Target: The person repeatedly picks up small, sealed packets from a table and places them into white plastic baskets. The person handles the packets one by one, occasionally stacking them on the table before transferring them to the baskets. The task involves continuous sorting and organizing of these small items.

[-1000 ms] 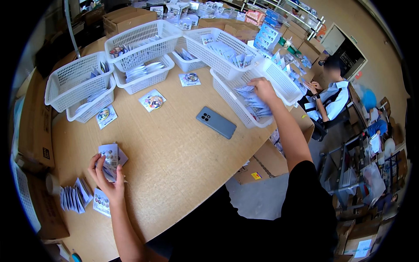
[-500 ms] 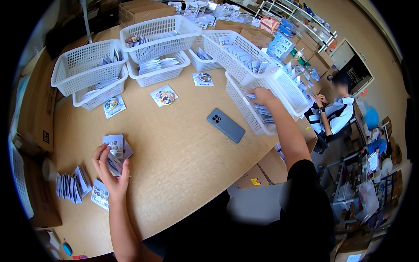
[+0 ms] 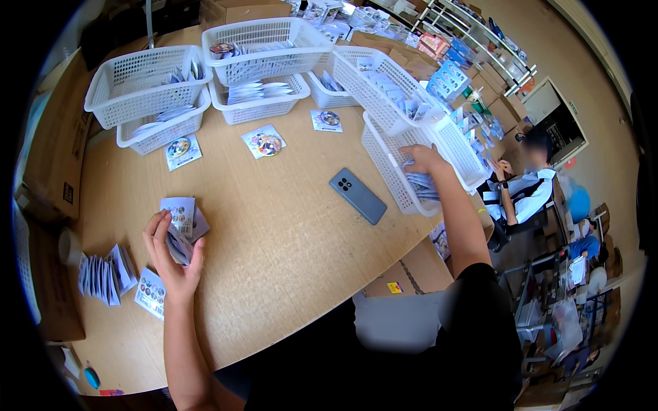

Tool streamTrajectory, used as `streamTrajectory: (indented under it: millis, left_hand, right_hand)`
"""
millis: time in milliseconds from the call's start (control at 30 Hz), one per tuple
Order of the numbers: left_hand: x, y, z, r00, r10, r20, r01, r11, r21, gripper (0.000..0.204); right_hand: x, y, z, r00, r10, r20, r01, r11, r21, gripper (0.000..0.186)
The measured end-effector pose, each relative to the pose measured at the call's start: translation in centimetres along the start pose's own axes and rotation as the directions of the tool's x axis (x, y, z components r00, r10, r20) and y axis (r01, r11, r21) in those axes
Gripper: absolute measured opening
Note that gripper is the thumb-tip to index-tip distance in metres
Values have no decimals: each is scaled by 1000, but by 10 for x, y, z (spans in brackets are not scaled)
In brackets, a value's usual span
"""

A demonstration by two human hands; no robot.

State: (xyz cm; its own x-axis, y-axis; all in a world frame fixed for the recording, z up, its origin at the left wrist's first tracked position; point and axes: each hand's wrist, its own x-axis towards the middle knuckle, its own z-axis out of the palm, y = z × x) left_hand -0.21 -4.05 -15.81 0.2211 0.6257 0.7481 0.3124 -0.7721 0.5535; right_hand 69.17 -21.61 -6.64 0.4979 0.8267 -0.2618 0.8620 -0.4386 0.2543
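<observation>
My left hand (image 3: 175,253) is curled around upright white card packets (image 3: 180,243) at the left, beside more packets (image 3: 181,212) lying behind it. A fanned row of packets (image 3: 106,277) and a loose card (image 3: 150,292) lie left of it. My right hand (image 3: 428,161) reaches into a white perforated basket (image 3: 384,164) at the right, fingers bent and apart over packets (image 3: 421,186), fingertips partly hidden. Left of that basket lies a grey phone (image 3: 358,196). Three cards with round badges (image 3: 266,142) are spaced along the table (image 3: 281,233) in front of the other baskets.
Stacked baskets (image 3: 147,68) line the back of the table, cardboard boxes (image 3: 51,154) its left edge. More baskets (image 3: 373,65), cartons and goods fill the back right. A co-worker (image 3: 528,192) sits at the right, handling small items. An open carton (image 3: 404,270) is below the table's front edge.
The view has shifted, so the table sits higher. My left fingers have closed further around their packets. My right hand stays in the basket, its fingers more spread than a second ago.
</observation>
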Motion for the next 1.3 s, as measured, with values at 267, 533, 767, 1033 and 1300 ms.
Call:
streamTrajectory:
  millis: [267,533,767,1033,1300]
  left_hand:
    - [-6,9,-2,982,99,-159,-117,987,-109,108]
    - [-8,43,3,959,244,-143,-274,928,-252,135]
    - [-13,67,8,981,193,7,-166,864,-476,154]
    - [-3,54,8,915,-62,398,349,615,-707,157]
    - [5,35,4,885,-210,415,465,426,-776,115]
  right_hand:
    - [-80,-69,-45,869,-67,-490,79,997,5,54]
    - [-251,-355,-83,668,-546,-506,742,539,398,83]
    - [-194,-449,-49,526,-625,-577,690,-84,719,131]
    - [-170,-444,-41,561,-489,-669,689,-172,704,115]
    - [-142,-447,-47,481,-447,-754,684,-346,642,100]
